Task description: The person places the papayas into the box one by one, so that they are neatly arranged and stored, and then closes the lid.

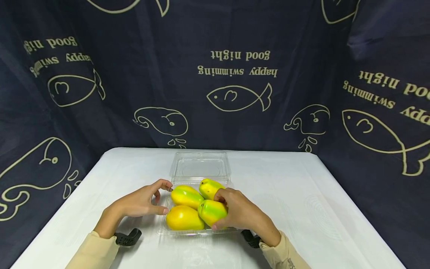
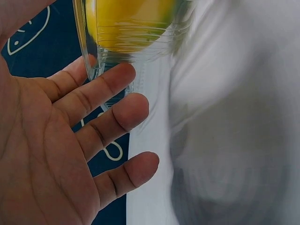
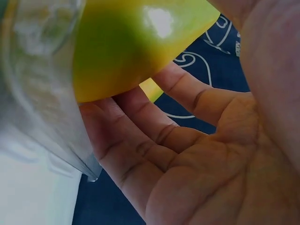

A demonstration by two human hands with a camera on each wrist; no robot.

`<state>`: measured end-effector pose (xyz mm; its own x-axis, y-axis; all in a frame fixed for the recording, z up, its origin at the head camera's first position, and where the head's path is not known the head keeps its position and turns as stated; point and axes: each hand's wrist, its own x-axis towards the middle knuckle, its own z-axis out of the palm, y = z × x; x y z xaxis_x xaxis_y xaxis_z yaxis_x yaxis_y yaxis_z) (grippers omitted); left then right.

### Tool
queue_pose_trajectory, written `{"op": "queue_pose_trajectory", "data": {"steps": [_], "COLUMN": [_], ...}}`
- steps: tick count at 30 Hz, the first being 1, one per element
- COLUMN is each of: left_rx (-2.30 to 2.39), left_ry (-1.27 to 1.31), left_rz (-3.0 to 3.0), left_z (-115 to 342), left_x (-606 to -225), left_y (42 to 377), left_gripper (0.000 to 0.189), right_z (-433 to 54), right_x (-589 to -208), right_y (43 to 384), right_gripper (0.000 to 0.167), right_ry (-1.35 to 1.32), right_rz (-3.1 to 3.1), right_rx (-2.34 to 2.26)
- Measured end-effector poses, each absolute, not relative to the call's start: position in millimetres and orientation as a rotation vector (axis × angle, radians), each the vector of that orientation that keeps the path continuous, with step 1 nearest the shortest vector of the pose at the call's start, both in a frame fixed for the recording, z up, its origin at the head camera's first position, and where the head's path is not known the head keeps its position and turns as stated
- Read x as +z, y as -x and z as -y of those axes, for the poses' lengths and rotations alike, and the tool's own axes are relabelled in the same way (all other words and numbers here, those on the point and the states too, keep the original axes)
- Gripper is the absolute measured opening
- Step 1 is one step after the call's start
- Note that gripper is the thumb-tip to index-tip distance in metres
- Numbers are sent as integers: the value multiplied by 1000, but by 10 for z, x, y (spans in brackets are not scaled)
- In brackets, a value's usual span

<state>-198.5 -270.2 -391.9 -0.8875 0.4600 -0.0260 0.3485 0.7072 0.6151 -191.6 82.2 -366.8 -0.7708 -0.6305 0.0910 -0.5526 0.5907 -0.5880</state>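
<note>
Several yellow-green mangoes sit in a clear plastic clamshell box (image 1: 183, 232). My right hand (image 1: 240, 209) grips the front right mango (image 1: 211, 212), thumb at its near side and fingers curled at its far side. In the right wrist view the fingers (image 3: 136, 164) lie against that mango's skin (image 3: 126, 51). My left hand (image 1: 142, 200) is at the box's left side, fingers loosely spread and holding nothing. Nearest to it are the front left mango (image 1: 184, 218) and the back left mango (image 1: 186, 197). Another mango (image 1: 209, 188) lies at the back right, partly behind my right hand.
The box's clear lid (image 1: 201, 166) lies folded back behind it on the white table (image 1: 279, 186). A dark blue curtain (image 1: 235, 127) with fish and whale drawings surrounds the table's back and sides. Each wrist wears a black strap (image 1: 129, 238).
</note>
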Motion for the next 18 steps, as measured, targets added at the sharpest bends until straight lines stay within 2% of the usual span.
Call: {"op": "queue_pose_trajectory", "data": {"steps": [18], "left_rx": [948], "left_ry": [-673], "left_rz": [-2738], "left_z": [2712], "left_x": [-3926], "left_y": [1987], "left_gripper": [70], "right_z": [-844], "right_x": [-3651], "right_y": [1967], "right_gripper": [63], "right_ry": [1017], "right_rz": [-2644], "right_rx": [-927]}}
